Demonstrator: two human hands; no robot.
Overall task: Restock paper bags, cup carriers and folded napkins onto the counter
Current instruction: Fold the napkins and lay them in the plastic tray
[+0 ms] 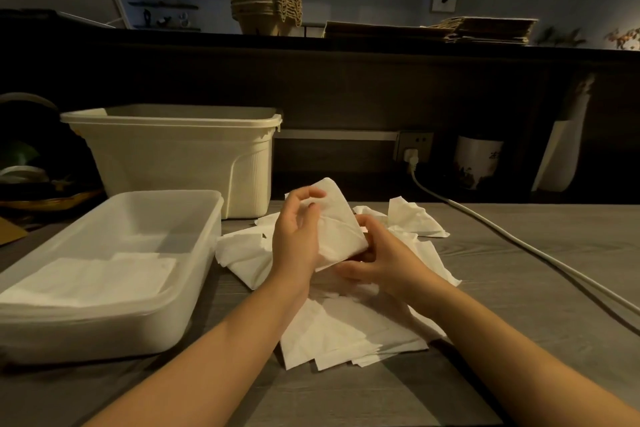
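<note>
Both hands hold one white napkin [337, 225] lifted above a loose pile of napkins [349, 326] on the grey table. My left hand [294, 239] grips its left edge, fingers curled over the top. My right hand [377, 256] pinches its lower right corner from beneath. A shallow white tray [194, 267] at the left contains flat folded napkins [93, 276]. On the high dark counter at the back stand a stack of brown cup carriers [265, 0] and flat paper bags [485, 29].
A deep cream bin [180, 152] stands behind the tray. A white cable [512, 239] runs from a wall socket [414, 146] across the table's right side. A white pot [476, 161] sits at the back right. Dark clutter lies at the far left.
</note>
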